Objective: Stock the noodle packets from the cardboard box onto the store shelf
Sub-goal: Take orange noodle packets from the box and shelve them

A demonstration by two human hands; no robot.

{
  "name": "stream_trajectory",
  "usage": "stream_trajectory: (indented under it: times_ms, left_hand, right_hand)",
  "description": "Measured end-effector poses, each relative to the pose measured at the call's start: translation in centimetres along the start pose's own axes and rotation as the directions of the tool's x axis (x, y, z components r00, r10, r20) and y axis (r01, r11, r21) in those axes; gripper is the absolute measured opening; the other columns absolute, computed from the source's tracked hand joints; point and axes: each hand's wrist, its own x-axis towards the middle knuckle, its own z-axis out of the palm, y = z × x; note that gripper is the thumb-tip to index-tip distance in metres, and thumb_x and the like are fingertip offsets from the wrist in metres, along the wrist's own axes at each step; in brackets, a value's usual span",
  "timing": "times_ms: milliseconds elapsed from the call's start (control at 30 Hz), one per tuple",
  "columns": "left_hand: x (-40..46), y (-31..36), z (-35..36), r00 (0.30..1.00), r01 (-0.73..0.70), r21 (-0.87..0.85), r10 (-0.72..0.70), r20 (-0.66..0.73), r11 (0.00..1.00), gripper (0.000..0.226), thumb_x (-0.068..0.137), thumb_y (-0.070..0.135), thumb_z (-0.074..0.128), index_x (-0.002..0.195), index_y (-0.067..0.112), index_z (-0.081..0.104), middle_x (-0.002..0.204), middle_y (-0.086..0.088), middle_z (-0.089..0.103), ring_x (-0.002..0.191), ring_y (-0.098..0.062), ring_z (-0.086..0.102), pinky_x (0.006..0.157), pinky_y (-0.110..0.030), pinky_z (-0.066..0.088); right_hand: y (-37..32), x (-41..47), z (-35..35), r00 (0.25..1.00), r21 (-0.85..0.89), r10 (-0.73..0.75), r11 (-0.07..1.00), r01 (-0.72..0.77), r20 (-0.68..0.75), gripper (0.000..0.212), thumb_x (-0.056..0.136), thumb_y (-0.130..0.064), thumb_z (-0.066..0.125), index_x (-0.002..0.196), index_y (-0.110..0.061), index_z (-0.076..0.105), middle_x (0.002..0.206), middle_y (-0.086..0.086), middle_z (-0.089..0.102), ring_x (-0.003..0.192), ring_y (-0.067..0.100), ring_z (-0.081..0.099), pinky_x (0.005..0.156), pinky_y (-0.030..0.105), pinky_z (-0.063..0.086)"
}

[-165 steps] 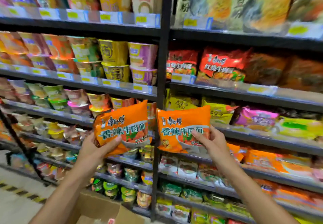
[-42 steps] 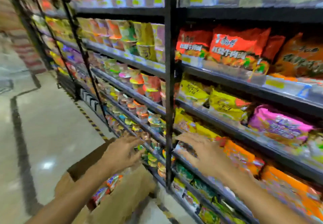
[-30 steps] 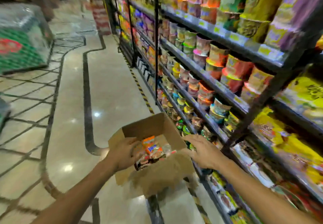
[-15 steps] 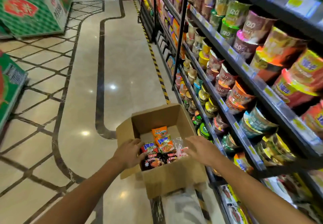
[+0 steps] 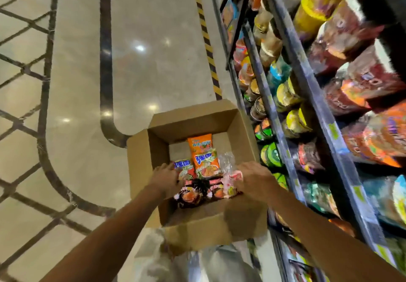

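Polished floor [image 5: 83, 127] is seen from above, with dark inlaid lines and a yellow-black hazard stripe [image 5: 206, 39] running along the foot of the shelf unit. Store shelf [image 5: 312, 97] fills the right side, tiers packed with cup noodles [image 5: 292, 121] and packets; detail there is blurred.

Cardboard box [image 5: 149, 156] sits open on the floor, just beside the shelf base, flaps folded out. Noodle packets are held inside it, piled toward the near half: an orange packet [image 5: 200, 144] lies flat toward the far wall, a second orange packet [image 5: 205, 163] overlaps it, dark packets [image 5: 193, 193] sit lowest, nearest the camera. Bare cardboard bottom is visible at the far corners.

Both arms are reached down into the box. Left hand [image 5: 165, 181] is laid on the packets at the left side, fingers spread over a red-blue packet [image 5: 183, 168]; grip cannot be told. Right hand [image 5: 252, 180] is placed at the right side, over a pink-white packet [image 5: 232, 178] with clear wrap [image 5: 227, 160] beside it; fingers are hidden behind the knuckles, so a hold cannot be confirmed.
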Motion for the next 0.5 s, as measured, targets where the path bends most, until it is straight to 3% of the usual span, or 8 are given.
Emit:
stream_trajectory:
  times_ms: [67,167,233,300,367,500]
  left_hand:
    - [5.5,-1.1,1.8,1.0,-0.019,0.019,0.019,0.016,1.0,0.061,0.1,0.055,0.035,0.151,0.022,0.035,0.156,-0.01,0.035,0.143,-0.032,0.032,0.115,-0.042,0.03]
    - [14.5,-3.2,5.7,0.998,-0.041,0.056,0.039,0.042,0.998,0.061,0.1,0.051,0.036,0.152,0.02,0.032,0.159,-0.011,0.03,0.145,-0.032,0.027,0.117,-0.041,0.027]
    - [20.4,-4.6,8.9,0.997,-0.048,0.054,0.045,0.062,0.997,0.059,0.099,0.049,0.038,0.151,0.019,0.034,0.157,-0.01,0.033,0.143,-0.032,0.03,0.116,-0.041,0.029]
    - [25.9,-5.5,12.0,0.998,-0.039,0.031,0.037,0.057,0.999,0.058,0.097,0.048,0.042,0.148,0.021,0.036,0.151,-0.008,0.04,0.138,-0.03,0.036,0.111,-0.04,0.035]
    - [31.2,-6.1,15.0,0.998,-0.009,-0.063,0.013,0.065,0.998,0.058,0.098,0.047,0.043,0.149,0.021,0.035,0.149,-0.007,0.042,0.137,-0.029,0.038,0.109,-0.041,0.037]
    - [40.2,-6.3,20.7,0.994,0.1,-0.435,-0.07,0.086,0.895,0.055,0.097,0.036,0.054,0.147,0.017,0.038,0.146,-0.01,0.047,0.132,-0.032,0.045,0.106,-0.041,0.042]
  right_hand:
    - [0.1,4.4,1.3,0.999,-0.004,-0.005,1.0,0.005,-0.032,0.092,0.074,-0.091,0.019,0.13,-0.029,0.059,0.124,0.004,0.065,0.114,0.028,0.059,0.097,0.044,0.048]
    - [0.2,11.6,3.9,0.992,0.025,-0.039,0.999,0.042,-0.12,0.101,0.073,-0.096,0.008,0.121,-0.03,0.068,0.119,0.0,0.07,0.113,0.025,0.061,0.105,0.044,0.043]
    - [0.5,16.6,7.1,0.99,0.061,-0.03,0.997,0.039,-0.138,0.08,0.083,-0.087,0.027,0.13,-0.033,0.064,0.126,-0.005,0.068,0.117,0.018,0.06,0.103,0.032,0.041]
    - [1.5,21.5,11.2,0.992,0.13,-0.021,0.991,0.037,-0.123,0.092,0.079,-0.09,0.018,0.141,-0.033,0.055,0.137,-0.005,0.063,0.126,0.017,0.054,0.104,0.029,0.039]
    - [3.0,26.2,15.2,0.994,0.135,-0.011,0.991,0.025,-0.105,0.117,0.065,-0.098,-0.006,0.145,-0.033,0.05,0.144,-0.005,0.056,0.134,0.017,0.047,0.11,0.033,0.039]
    - [5.9,33.0,22.1,0.998,0.133,-0.009,0.991,0.018,-0.068,0.121,0.064,-0.098,-0.011,0.148,-0.031,0.046,0.151,-0.004,0.049,0.14,0.017,0.04,0.112,0.04,0.04]
